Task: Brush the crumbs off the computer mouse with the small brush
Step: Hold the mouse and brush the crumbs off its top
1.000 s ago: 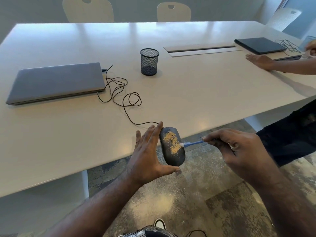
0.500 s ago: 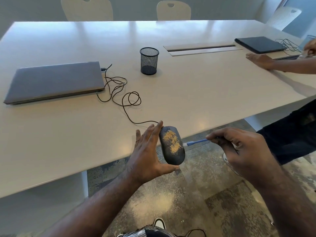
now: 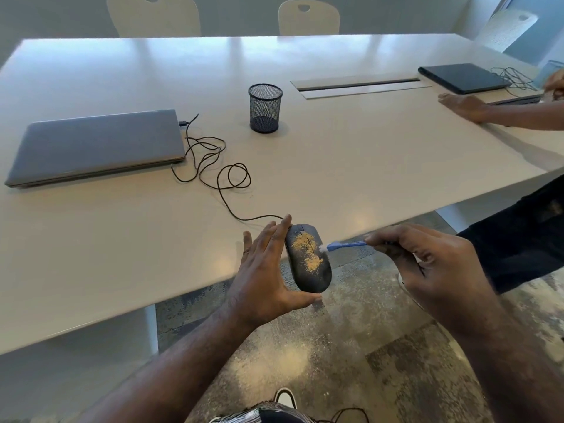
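Observation:
A black wired computer mouse (image 3: 311, 276) is held over the table's near edge, its top covered with tan crumbs (image 3: 306, 250). My left hand (image 3: 265, 273) holds it, fingers along its left side and thumb under its rear end. My right hand (image 3: 427, 264) pinches the blue handle of a small brush (image 3: 345, 245). The brush's white bristles touch the mouse's right edge beside the crumbs.
The mouse's black cable (image 3: 219, 172) coils across the white table (image 3: 366, 154) to a closed grey laptop (image 3: 94, 145) on the left. A black mesh pen cup (image 3: 265, 107) stands mid-table. Another person's hand (image 3: 464, 106) rests at the right by a dark laptop (image 3: 464, 77).
The brush pulled a little away to the right of the mouse, then came back so its bristles touch the mouse's right edge. The crumbs and my left hand stay much the same.

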Demonstrator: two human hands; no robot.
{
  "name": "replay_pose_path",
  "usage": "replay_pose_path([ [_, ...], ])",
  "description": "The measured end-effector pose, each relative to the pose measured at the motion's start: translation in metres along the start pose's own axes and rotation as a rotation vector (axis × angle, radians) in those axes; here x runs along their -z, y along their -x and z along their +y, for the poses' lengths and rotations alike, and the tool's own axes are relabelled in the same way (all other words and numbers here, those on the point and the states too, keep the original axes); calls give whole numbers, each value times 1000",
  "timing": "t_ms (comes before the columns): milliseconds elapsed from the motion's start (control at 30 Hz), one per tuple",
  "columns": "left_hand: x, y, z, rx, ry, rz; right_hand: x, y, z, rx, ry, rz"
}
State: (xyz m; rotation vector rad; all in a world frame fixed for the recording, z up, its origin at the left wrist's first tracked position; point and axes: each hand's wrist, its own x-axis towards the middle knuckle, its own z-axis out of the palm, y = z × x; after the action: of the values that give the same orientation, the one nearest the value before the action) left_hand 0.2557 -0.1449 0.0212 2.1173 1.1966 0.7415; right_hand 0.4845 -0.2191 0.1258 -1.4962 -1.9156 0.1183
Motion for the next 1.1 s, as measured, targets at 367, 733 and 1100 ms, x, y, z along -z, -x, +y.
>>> replay_pose_path([
  [367, 1, -1, 0, -6, -2, 13, 2, 0, -2, 5, -6, 12],
  [733, 1, -2, 1, -8, -4, 13, 1, 1, 0, -17, 10, 1],
  [1100, 1, -4, 1, 6, 6, 25, 3, 3, 0, 0, 8, -11],
])
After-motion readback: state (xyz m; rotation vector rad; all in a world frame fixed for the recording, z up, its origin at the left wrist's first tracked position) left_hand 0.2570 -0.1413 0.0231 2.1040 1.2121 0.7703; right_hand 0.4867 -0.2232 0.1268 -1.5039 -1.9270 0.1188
